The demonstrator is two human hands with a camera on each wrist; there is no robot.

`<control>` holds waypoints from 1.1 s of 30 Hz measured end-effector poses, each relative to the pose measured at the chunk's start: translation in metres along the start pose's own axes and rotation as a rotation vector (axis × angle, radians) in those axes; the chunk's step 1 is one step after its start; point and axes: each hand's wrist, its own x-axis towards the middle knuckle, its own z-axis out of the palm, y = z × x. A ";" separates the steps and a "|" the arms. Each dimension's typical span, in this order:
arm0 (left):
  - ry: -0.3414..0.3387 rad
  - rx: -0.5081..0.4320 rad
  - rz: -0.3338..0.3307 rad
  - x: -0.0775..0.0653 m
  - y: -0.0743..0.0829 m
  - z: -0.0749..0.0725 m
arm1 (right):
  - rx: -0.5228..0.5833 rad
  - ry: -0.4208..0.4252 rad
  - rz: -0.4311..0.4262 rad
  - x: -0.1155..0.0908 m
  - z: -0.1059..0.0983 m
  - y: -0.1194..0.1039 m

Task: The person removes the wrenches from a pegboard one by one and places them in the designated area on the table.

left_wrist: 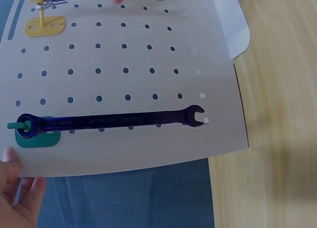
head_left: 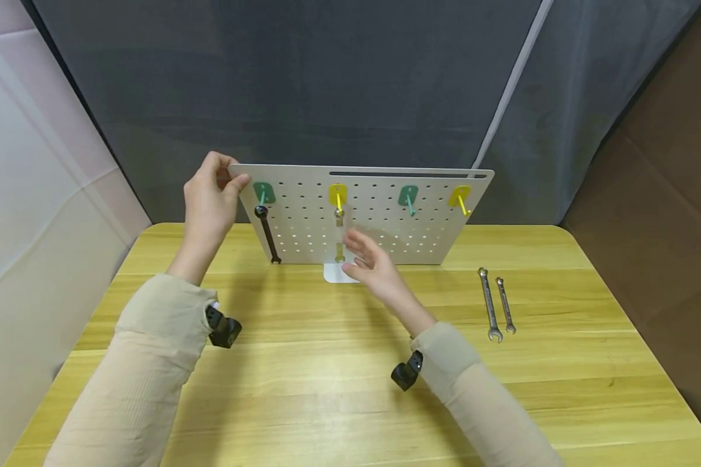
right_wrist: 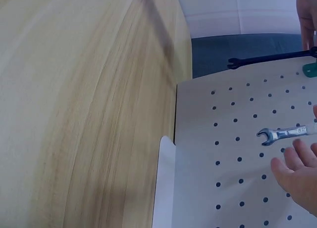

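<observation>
With thumb and fingers, my left hand [head_left: 207,198] grips the top left corner of a white pegboard [head_left: 304,227], which stands on the table. A dark combination wrench [left_wrist: 114,121] hangs by its ring end on the left green hook [left_wrist: 39,140]. On the left yellow hook [head_left: 338,193] hangs a silver combination wrench [right_wrist: 285,134], open end downward; a pale band covers its middle. My right hand [head_left: 374,266] is beside this silver wrench, fingers loosely spread and holding nothing. In the right wrist view its fingertips lie just below the wrench's shaft.
Another green hook [head_left: 409,196] and another yellow hook [head_left: 460,196] on the board's right half carry nothing. Two silver wrenches, a longer one [head_left: 490,305] and a shorter one [head_left: 505,305], lie on the wooden table [head_left: 304,389] to the right. A dark curtain [head_left: 280,84] hangs behind.
</observation>
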 end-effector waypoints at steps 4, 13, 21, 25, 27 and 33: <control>-0.002 0.002 -0.014 0.000 0.000 0.000 | 0.007 -0.003 -0.001 -0.001 0.003 -0.002; -0.004 -0.011 -0.023 -0.001 0.001 0.001 | -0.014 0.010 0.080 -0.006 0.006 -0.006; -0.005 -0.016 -0.014 0.000 0.001 0.002 | 0.067 0.071 0.099 -0.012 0.009 -0.012; -0.012 -0.023 -0.013 0.001 0.000 0.003 | 0.113 0.088 0.103 -0.015 0.009 -0.016; -0.012 -0.024 -0.015 0.001 0.000 0.003 | 0.135 0.088 0.116 -0.017 0.008 -0.017; -0.013 -0.024 -0.011 0.000 0.001 0.003 | 0.170 0.075 0.138 -0.020 0.005 -0.020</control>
